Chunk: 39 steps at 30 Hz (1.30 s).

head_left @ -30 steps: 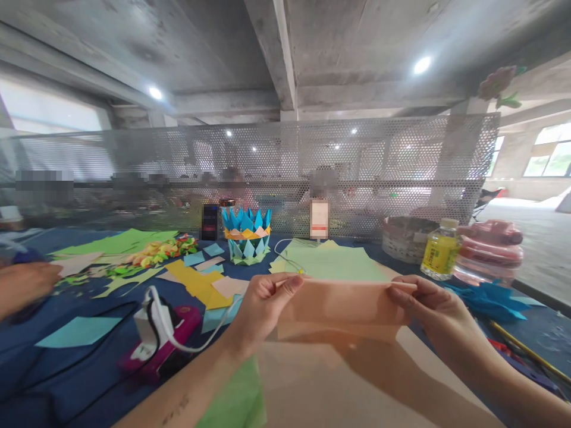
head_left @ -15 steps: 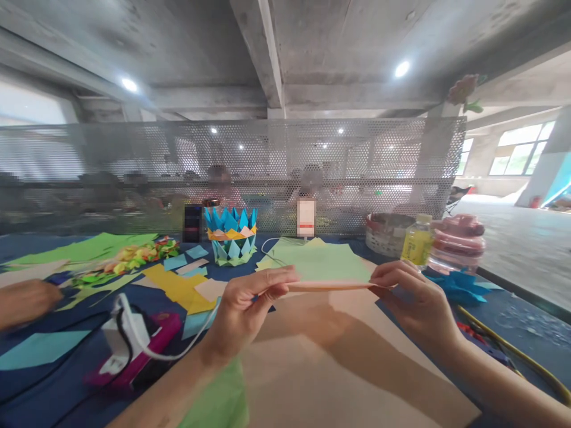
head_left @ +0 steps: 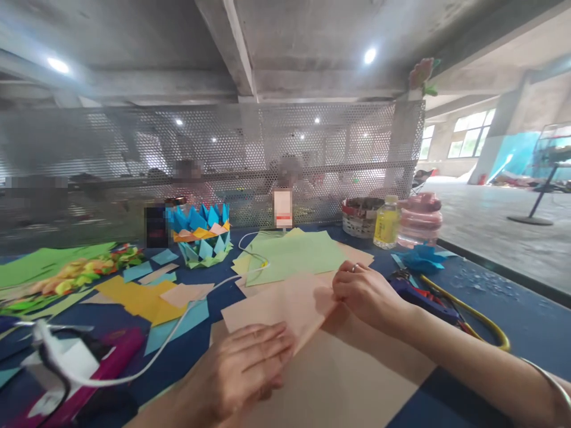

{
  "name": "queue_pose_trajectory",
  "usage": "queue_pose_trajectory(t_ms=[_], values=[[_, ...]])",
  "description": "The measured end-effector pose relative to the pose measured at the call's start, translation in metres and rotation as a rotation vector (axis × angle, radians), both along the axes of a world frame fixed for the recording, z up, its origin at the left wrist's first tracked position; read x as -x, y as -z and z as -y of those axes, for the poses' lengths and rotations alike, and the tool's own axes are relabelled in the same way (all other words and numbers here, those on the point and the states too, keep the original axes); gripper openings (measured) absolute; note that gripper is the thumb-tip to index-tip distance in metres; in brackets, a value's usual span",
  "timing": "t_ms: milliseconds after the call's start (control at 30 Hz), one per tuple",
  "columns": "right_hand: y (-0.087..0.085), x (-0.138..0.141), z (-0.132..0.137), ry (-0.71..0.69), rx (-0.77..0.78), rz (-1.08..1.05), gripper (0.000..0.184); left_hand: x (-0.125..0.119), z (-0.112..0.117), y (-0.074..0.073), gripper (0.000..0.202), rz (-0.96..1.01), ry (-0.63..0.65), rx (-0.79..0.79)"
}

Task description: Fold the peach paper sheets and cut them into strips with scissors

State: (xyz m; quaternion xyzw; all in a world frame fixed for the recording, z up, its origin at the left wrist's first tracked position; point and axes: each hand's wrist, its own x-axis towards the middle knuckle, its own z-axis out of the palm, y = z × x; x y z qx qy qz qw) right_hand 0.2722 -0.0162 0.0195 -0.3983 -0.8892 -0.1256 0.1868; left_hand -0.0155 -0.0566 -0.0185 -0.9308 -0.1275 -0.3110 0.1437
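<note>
A peach-coloured sheet of paper (head_left: 263, 303) lies at a slant over a larger peach sheet (head_left: 357, 374), and a straight edge or fold runs between my hands. My left hand (head_left: 250, 368) rests on its near left part, fingers stretched out and side by side; the thumb is hidden. At the right corner my right hand (head_left: 368, 297) is closed on the smaller sheet, with its fingers bent and a ring on one of them. Just beyond lies a stack of light green paper (head_left: 294, 255).
To the left are a blue, orange and green folded-paper basket (head_left: 205, 238), yellow paper pieces (head_left: 147, 300) and a purple power strip (head_left: 107, 371) with a white cable. On the right stand a yellow bottle (head_left: 386, 223), a pink jug (head_left: 419, 223) and pliers (head_left: 423, 300).
The peach sheet, held up edge-on between both hands before, now lies slanted and lower. My left hand has flattened onto it. The view has turned right, and the other person's hand at left is gone.
</note>
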Motion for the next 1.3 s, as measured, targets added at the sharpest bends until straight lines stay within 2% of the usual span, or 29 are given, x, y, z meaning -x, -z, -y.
queue_pose_trajectory(t_ms=[67, 200, 333, 567, 733, 900, 1000, 1167, 1300], values=[[0.001, 0.000, 0.000, -0.007, 0.018, 0.016, 0.027, 0.001, -0.001, 0.004, 0.030, 0.022, 0.029, -0.007], [0.001, -0.001, -0.002, -0.047, 0.029, 0.048, 0.027, 0.000, 0.000, 0.001, 0.031, 0.004, 0.018, 0.149], [0.003, 0.000, -0.002, -0.073, 0.037, 0.111, 0.028, -0.002, 0.002, -0.003, 0.033, 0.018, 0.070, 0.250], [0.000, 0.005, 0.003, -0.043, 0.056, 0.181, 0.024, -0.003, 0.000, -0.001, 0.032, 0.013, 0.068, 0.219], [-0.001, 0.010, 0.011, -0.012, 0.068, 0.267, 0.023, -0.003, 0.002, -0.006, 0.031, -0.035, 0.057, 0.209], [0.000, 0.019, 0.027, 0.067, 0.106, 0.353, 0.024, -0.007, 0.008, -0.011, 0.029, 0.001, 0.055, 0.234], [-0.003, 0.026, 0.036, 0.112, 0.212, 0.264, 0.022, -0.008, 0.010, -0.011, 0.031, 0.012, 0.046, 0.269], [-0.008, 0.051, 0.046, 0.289, 0.257, 0.131, 0.061, -0.008, 0.011, -0.011, 0.037, -0.036, 0.052, 0.278], [-0.011, 0.072, 0.050, 0.449, 0.324, 0.130, 0.059, -0.007, 0.010, -0.013, 0.038, -0.053, 0.054, 0.276]])
